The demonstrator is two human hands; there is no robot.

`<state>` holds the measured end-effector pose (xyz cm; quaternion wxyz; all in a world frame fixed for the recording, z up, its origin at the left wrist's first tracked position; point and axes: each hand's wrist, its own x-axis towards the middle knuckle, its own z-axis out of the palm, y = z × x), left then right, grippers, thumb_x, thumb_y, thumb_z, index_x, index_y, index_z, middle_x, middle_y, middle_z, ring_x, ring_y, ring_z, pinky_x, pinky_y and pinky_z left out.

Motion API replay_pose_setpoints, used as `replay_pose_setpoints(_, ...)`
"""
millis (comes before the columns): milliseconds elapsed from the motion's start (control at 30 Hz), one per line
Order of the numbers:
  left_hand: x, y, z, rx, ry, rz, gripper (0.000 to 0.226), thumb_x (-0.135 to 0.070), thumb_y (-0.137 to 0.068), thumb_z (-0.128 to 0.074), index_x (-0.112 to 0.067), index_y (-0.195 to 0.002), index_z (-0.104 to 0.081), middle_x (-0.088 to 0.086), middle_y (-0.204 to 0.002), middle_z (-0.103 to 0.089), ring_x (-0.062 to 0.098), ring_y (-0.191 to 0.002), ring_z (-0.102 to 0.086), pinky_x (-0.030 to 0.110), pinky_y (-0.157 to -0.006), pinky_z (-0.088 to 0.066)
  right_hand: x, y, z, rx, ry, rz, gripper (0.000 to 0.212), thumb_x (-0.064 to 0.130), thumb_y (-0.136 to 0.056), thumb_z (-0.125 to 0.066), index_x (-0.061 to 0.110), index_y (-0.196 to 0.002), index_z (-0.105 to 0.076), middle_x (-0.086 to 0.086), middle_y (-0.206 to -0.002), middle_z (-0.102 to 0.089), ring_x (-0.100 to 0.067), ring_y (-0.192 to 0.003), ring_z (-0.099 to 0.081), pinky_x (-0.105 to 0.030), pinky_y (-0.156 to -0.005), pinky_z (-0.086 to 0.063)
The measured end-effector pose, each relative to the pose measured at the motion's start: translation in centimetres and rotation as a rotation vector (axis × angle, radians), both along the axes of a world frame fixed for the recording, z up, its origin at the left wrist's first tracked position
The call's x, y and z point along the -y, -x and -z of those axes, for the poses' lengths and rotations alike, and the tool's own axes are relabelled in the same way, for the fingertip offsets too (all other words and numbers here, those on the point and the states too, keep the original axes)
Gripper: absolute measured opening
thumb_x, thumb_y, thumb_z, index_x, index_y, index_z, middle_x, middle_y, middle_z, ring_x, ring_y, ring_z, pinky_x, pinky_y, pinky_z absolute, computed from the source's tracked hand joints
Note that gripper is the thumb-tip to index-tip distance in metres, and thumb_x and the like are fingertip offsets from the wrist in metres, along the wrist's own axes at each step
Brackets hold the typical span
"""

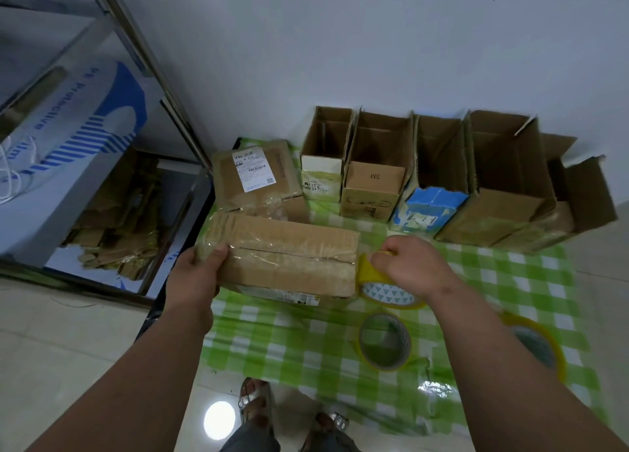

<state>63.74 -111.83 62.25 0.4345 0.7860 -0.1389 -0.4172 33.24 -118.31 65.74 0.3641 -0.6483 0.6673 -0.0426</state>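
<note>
A closed cardboard box (286,254) lies on a green-and-white checked sheet (306,342) on the floor, with clear tape along its top seam. My left hand (200,268) grips the box's left end, thumb on top. My right hand (412,268) holds a roll of yellowish tape (381,285) at the box's right end; a strip of tape runs from the roll onto the box edge.
Two more tape rolls (384,342) (534,342) lie on the sheet near me. A labelled parcel (255,176) sits behind the box. Several open empty cartons (435,172) line the wall. A metal rack (160,87) with a blue-and-white carton (68,152) stands left. My feet (258,404) are below.
</note>
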Motion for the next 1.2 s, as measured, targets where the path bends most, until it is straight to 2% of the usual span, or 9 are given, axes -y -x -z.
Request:
replay_pose_setpoints(200,-0.1,-1.0,-1.8,0.103,0.097,0.008,0.038,-0.04,-0.079,-0.078,-0.02,-0.109,-0.064,-0.004,-0.102,-0.067,0.012,-0.089,-0.063,0.042,-0.088,-0.053,-1.1,-0.4,-1.2,0.223,-0.072,0.077,0.028,0.029,-0.083,-0.067,0.001,-0.079,-0.068,-0.007,-0.072,-0.055,-0.018,-0.068,-0.052,-0.034,-0.062,-0.037)
replay_pose_setpoints(367,1.6,-2.5,-5.1,0.129,0.136,0.074,0.053,-0.05,-0.054,-0.085,-0.019,-0.094,-0.068,0.004,-0.102,-0.071,0.023,-0.093,-0.067,0.042,-0.086,-0.054,-1.7,-0.8,-3.1,0.297,-0.102,0.065,0.032,0.026,-0.082,-0.068,-0.006,-0.083,-0.066,-0.011,-0.075,-0.055,-0.019,-0.071,-0.052,-0.034,-0.064,-0.037)
replay_pose_setpoints(500,1.5,-2.9,-5.7,0.153,0.043,0.132,0.057,-0.04,-0.068,-0.086,-0.009,-0.111,-0.064,0.012,-0.114,-0.066,0.029,-0.099,-0.063,0.045,-0.091,-0.052,-2.8,-1.6,-3.7,0.256,-0.167,0.04,0.031,0.027,-0.081,-0.067,-0.005,-0.082,-0.067,-0.01,-0.076,-0.058,-0.021,-0.072,-0.055,-0.034,-0.066,-0.042)
replay_pose_setpoints(600,2.3,-2.4,-7.1,0.252,0.111,0.164,0.063,-0.046,-0.073,-0.082,-0.016,-0.122,-0.056,0.011,-0.119,-0.063,0.036,-0.106,-0.062,0.051,-0.096,-0.051,-3.7,-2.3,-3.8,0.287,-0.204,0.071,0.023,0.026,-0.08,-0.068,0.007,-0.069,-0.062,-0.007,-0.07,-0.054,-0.021,-0.068,-0.054,-0.034,-0.063,-0.04)
replay_pose_setpoints(700,3.8,-1.7,-8.8,0.355,0.227,0.215,0.064,-0.048,-0.077,-0.077,-0.021,-0.128,-0.05,0.002,-0.118,-0.057,0.024,-0.106,-0.058,0.039,-0.091,-0.05,-4.8,-3.0,-3.6,0.386,-0.25,0.17,0.018,0.027,-0.079,-0.07,0.014,-0.067,-0.067,-0.004,-0.07,-0.063,-0.021,-0.069,-0.062,-0.032,-0.065,-0.046)
replay_pose_setpoints(767,5.2,-1.0,-9.0,0.301,0.287,0.282,0.066,-0.039,-0.084,-0.074,-0.022,-0.139,-0.042,0.002,-0.127,-0.055,0.021,-0.115,-0.055,0.035,-0.094,-0.047,-5.9,-3.5,-3.4,0.471,-0.277,0.244,0.019,0.025,-0.08,-0.07,0.022,-0.061,-0.07,0.0,-0.067,-0.068,-0.023,-0.071,-0.066,-0.033,-0.069,-0.051)
replay_pose_setpoints(900,6.0,0.9,-7.2,0.01,0.252,0.476,0.086,-0.016,-0.092,-0.067,-0.029,-0.156,-0.011,0.001,-0.151,-0.044,0.023,-0.131,-0.049,0.047,-0.108,-0.042,-8.4,-4.7,-1.9,0.605,-0.31,0.409,0.013,0.024,-0.077,-0.068,0.024,-0.064,-0.065,-0.002,-0.072,-0.062,-0.026,-0.076,-0.059,-0.036,-0.071,-0.043)
replay_pose_setpoints(1000,3.1,3.3,-4.1,-0.107,0.081,0.703,0.09,-0.026,-0.093,-0.067,-0.04,-0.155,-0.004,-0.004,-0.154,-0.039,0.024,-0.131,-0.048,0.052,-0.107,-0.043,-10.0,-6.8,-0.3,0.713,-0.327,0.553,0.006,0.015,-0.086,-0.061,0.018,-0.081,-0.061,-0.011,-0.088,-0.059,-0.028,-0.087,-0.055,-0.038,-0.075,-0.039)
replay_pose_setpoints(1200,-0.1,3.3,-0.5,-0.044,0.086,0.672,0.101,-0.035,-0.092,-0.067,-0.056,-0.146,0.015,-0.006,-0.155,-0.034,0.02,-0.122,-0.051,0.041,-0.092,-0.052,-12.4,-9.5,1.8,0.851,-0.361,0.563,0.019,-0.002,-0.087,-0.06,0.017,-0.086,-0.063,-0.001,-0.075,-0.065,-0.017,-0.07,-0.06,-0.025,-0.062,-0.045)
